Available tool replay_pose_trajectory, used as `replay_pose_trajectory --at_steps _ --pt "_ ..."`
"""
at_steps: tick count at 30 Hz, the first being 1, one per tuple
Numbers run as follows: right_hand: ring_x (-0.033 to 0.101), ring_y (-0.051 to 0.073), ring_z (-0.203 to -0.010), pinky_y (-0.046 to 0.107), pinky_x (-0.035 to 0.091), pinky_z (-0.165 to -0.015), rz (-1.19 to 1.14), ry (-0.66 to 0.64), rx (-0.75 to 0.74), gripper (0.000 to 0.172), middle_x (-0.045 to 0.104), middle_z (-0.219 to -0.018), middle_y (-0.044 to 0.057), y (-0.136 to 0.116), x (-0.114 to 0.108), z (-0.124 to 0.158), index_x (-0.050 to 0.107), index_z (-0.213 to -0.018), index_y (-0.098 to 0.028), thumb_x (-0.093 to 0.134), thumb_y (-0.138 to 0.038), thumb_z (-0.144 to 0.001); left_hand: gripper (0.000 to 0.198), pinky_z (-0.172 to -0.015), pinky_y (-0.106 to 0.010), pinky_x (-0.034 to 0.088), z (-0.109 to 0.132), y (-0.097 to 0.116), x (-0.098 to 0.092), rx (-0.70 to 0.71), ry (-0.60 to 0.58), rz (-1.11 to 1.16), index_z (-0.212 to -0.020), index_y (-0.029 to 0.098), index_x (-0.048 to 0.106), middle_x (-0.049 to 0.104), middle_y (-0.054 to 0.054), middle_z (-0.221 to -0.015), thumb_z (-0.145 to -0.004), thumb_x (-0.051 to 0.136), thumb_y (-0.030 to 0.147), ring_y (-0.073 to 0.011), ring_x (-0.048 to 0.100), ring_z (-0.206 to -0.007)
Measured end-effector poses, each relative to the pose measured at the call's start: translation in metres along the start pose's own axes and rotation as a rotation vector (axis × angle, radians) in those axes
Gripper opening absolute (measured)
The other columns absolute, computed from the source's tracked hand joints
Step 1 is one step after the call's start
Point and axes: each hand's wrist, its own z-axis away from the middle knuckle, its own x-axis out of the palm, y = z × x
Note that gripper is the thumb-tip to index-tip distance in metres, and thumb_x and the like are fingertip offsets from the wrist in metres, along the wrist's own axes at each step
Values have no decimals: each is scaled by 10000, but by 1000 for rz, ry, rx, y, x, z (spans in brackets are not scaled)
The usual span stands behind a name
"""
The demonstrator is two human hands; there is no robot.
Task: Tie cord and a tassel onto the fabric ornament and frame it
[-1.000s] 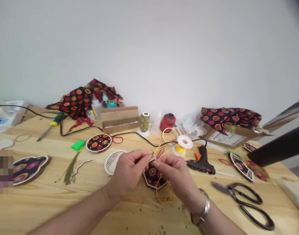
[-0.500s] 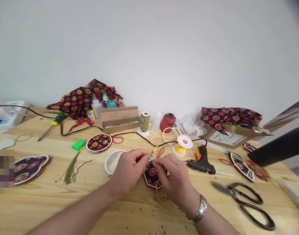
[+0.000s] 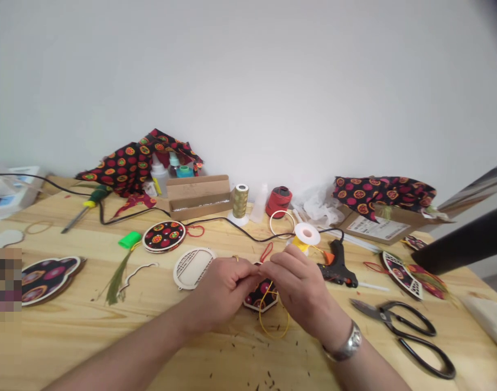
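Note:
My left hand [image 3: 224, 285] and my right hand [image 3: 307, 290] meet at the fingertips above a black patterned fabric ornament [image 3: 259, 302] with a pale wooden rim. Both are closed in a pinch. A thin yellow cord [image 3: 274, 336] runs from between them and hangs in a loose loop over and below the ornament. The exact bit of cord in the fingers is hidden. From the ornament's top edge sticks a red cord loop [image 3: 267, 251]. Just left of it, a round pale wooden cut-out [image 3: 193, 267] lies near my left hand.
Right of my hands lie a black glue gun [image 3: 337, 266] and large scissors [image 3: 395, 320]. A spool of yellow cord [image 3: 307, 233] stands behind my right hand. A black cable [image 3: 232, 221] crosses the table. At left are a green-headed tassel [image 3: 122, 271] and a screwdriver [image 3: 80, 214].
My fingertips have come together and lowered slightly, with my right hand turned over more. The yellow knot that stuck up is now hidden, and the cord loop hangs wider.

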Motion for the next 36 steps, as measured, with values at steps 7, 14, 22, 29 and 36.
replay_pose_trajectory --at_steps 7,14,22,29,36 --pt "553 130 -645 249 438 -602 -559 -35 359 116 620 -691 20 15 -5 -7 682 -727 -183 602 -190 -811 183 -560 -201 426 2 2 -1 97 -7 70 -795 207 713 662 10 -635 -843 537 182 -108 572 -562" --pt "516 112 -556 239 405 -547 -961 -66 737 145 624 -611 4 18 7 -7 705 -692 -172 689 -314 -714 173 -591 -215 475 0 -1 -1 -31 128 224 -825 205 706 680 8 -658 -829 538 169 -126 607 -605" --pt "423 67 -481 200 311 -464 -1040 -86 835 216 574 -567 -14 8 14 -8 707 -733 -148 686 -363 -716 174 -576 -206 470 -1 -6 -1 -96 249 153 -756 197 683 629 28 -609 -832 527 204 -120 578 -582" --pt "490 91 -542 216 373 -535 -1074 -12 788 197 617 -614 0 3 15 -11 702 -701 -154 649 -337 -750 187 -581 -215 483 -2 -5 -3 -117 301 133 -730 186 669 632 22 -599 -829 515 224 -131 589 -588" --pt "532 111 -596 226 398 -574 -1087 13 777 158 676 -692 14 0 16 -10 730 -734 -181 646 -311 -758 183 -580 -198 469 -2 -4 -2 -143 286 150 -733 178 655 606 27 -593 -833 513 235 -119 567 -583"
